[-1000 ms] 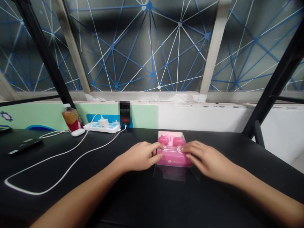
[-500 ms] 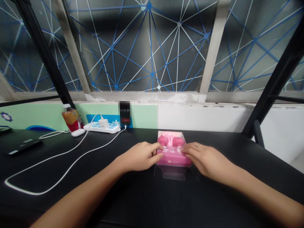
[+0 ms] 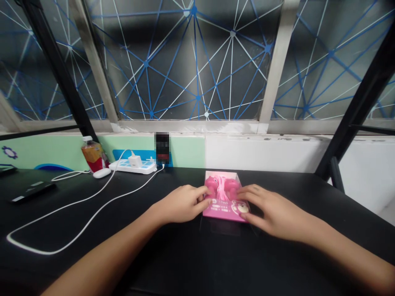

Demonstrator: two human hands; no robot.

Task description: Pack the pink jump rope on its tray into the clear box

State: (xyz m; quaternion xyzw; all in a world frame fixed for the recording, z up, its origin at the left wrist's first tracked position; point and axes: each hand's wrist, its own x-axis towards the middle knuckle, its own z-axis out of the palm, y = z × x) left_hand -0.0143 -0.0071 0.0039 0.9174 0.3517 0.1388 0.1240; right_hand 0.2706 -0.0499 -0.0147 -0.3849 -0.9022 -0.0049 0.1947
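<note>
A pink cardboard box [image 3: 225,209] with a clear plastic cover lies on the black table [image 3: 200,263], its printed front showing a bear face. Inside sits a pink moulded item with a bundled pink cord [image 3: 221,187], possibly earphones. My left hand [image 3: 182,203] presses its fingertips against the box's left side. On the right side, the fingers of my right hand [image 3: 265,209] grip the edge and cover its corner. A clear plastic flap [image 3: 224,227] lies faintly visible on the table near me.
Behind the box are a white power strip [image 3: 132,166] with a charger and a blurred upright phone [image 3: 162,148]. A white cable [image 3: 61,234] loops leftward. Also there are a bottle [image 3: 93,155], a white mouse [image 3: 101,173] and a dark device [image 3: 33,191].
The box's printed front now lies lower and shows more of the bear face. The clear flap, which stood out towards me earlier, lies flatter. Both hands stay at the box's sides.
</note>
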